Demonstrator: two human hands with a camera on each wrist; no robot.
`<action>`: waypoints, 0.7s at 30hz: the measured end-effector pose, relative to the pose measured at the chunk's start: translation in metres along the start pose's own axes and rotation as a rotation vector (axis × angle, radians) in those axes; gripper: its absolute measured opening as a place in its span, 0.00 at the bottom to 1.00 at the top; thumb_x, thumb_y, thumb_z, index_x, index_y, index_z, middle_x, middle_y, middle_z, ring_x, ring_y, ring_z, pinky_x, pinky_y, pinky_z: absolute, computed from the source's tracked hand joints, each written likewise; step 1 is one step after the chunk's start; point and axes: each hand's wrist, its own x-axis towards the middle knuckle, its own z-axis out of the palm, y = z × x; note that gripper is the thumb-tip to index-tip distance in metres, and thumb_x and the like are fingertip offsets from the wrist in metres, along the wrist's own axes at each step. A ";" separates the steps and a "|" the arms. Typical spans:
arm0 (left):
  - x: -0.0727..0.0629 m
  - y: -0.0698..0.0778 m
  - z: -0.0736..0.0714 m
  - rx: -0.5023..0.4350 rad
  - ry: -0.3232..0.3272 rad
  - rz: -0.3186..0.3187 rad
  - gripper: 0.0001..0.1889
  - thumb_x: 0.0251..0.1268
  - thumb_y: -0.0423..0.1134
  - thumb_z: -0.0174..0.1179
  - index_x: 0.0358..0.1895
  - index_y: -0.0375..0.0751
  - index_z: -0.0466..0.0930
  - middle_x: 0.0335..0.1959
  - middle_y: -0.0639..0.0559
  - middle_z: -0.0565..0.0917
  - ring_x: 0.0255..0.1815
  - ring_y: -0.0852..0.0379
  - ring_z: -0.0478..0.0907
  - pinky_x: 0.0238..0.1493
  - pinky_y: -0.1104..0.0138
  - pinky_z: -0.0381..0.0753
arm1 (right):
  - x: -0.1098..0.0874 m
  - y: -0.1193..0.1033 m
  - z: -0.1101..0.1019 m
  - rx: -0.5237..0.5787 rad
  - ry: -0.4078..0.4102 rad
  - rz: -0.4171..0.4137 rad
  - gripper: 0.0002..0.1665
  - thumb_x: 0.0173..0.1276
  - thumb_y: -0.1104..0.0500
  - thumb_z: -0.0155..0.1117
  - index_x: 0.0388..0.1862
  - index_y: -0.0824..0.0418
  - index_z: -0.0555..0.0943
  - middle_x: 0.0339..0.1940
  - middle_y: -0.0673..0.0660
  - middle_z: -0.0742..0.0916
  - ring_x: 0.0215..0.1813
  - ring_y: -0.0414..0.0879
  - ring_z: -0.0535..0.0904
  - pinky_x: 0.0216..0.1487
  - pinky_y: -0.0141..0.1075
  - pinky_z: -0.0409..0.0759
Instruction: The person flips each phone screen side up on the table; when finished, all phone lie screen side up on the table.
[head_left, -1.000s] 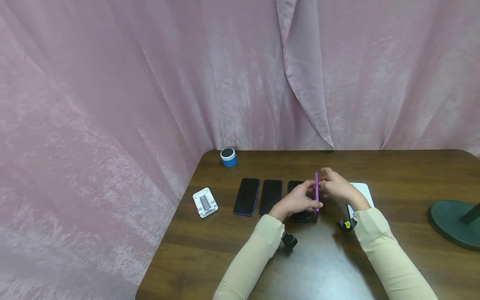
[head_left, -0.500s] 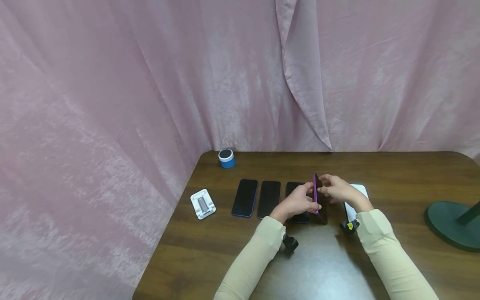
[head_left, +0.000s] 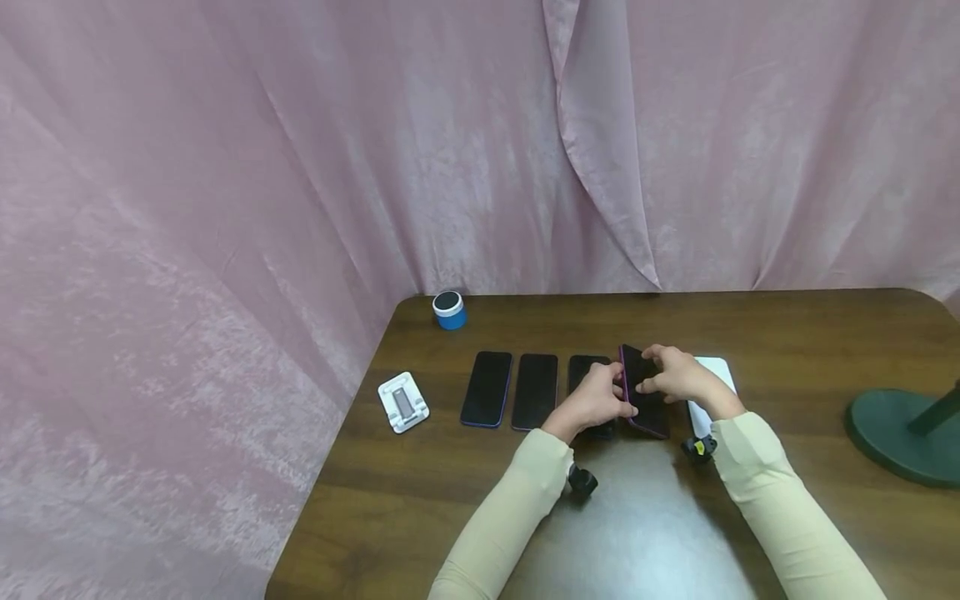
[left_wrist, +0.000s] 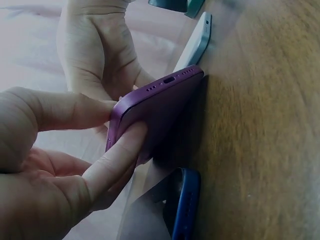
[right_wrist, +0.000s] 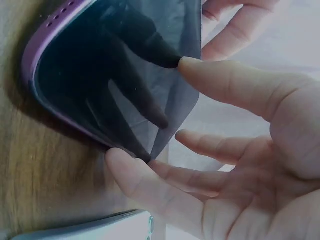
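A purple-edged phone (head_left: pixel 647 412) leans with its left side raised and its dark screen facing up and right. The left hand (head_left: pixel 592 402) pinches that raised side, its fingers against the back (left_wrist: pixel 170 107) in the left wrist view. The right hand (head_left: pixel 688 377) reaches over the phone's far right part. In the right wrist view its thumb tip touches the screen (right_wrist: pixel 65 75), and another fingertip lies at the edge. Partly covered by the left hand is a black-screened phone (head_left: pixel 583 368). A white phone (head_left: pixel 716 367) lies partly hidden by the right wrist.
Left of the hands lie a blue-edged phone (head_left: pixel 486 389) and another dark-screened phone (head_left: pixel 535 392). Farther left is a white folding stand (head_left: pixel 402 402). A blue and white round device (head_left: pixel 449 312) stands at the back left. A green round base (head_left: pixel 885 429) is at right.
The purple-edged phone has tipped from nearly upright on its edge toward the right, so its screen now shows from above. Both hands stay on either side of it. The view has shifted slightly.
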 end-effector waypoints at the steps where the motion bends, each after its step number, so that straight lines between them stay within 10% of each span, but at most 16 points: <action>1: 0.000 0.000 0.000 0.006 0.006 -0.005 0.32 0.54 0.20 0.70 0.65 0.25 0.71 0.49 0.42 0.83 0.49 0.50 0.85 0.41 0.69 0.84 | 0.000 0.000 0.000 -0.004 0.006 0.001 0.41 0.60 0.65 0.71 0.66 0.81 0.63 0.64 0.89 0.66 0.48 0.68 0.82 0.35 0.45 0.86; 21: -0.003 0.002 -0.004 0.160 0.106 -0.083 0.39 0.60 0.33 0.65 0.76 0.38 0.61 0.51 0.44 0.85 0.32 0.60 0.83 0.36 0.68 0.81 | -0.008 0.001 0.002 -0.110 0.049 -0.010 0.42 0.55 0.69 0.75 0.64 0.83 0.66 0.54 0.84 0.76 0.29 0.54 0.82 0.27 0.42 0.84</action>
